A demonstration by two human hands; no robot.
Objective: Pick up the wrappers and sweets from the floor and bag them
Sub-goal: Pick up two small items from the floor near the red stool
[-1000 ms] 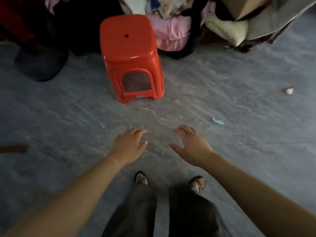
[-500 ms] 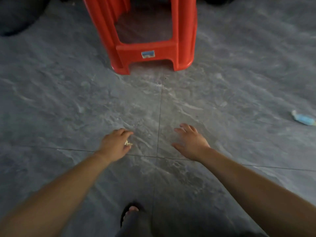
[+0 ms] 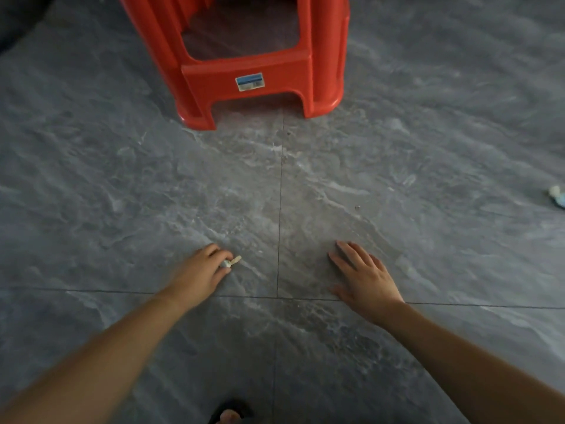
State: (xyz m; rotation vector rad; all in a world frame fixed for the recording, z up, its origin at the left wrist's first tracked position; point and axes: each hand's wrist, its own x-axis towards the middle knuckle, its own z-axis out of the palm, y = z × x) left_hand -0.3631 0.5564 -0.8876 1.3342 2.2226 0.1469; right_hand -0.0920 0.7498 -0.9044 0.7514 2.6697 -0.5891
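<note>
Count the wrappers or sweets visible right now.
2: one small pale wrapper pinched in the left hand, one bluish wrapper on the floor at the right edge. More may lie out of view.

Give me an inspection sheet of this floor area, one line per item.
Surface: grey marbled tile floor, grout lines crossing near the hands.
Job's things: small pale wrapper pinched at the left hand's fingertips; blue-white wrapper on the floor at the right edge, partly cut off. No bag in view.
Clutter: nothing seen beyond a few specks.
Grippers: left hand closed on the small pale wrapper; right hand open, fingers spread, empty, low over the floor.
Cables: nothing seen.
Surroundings: red plastic stool with a label, standing ahead; a foot at the bottom edge.
</note>
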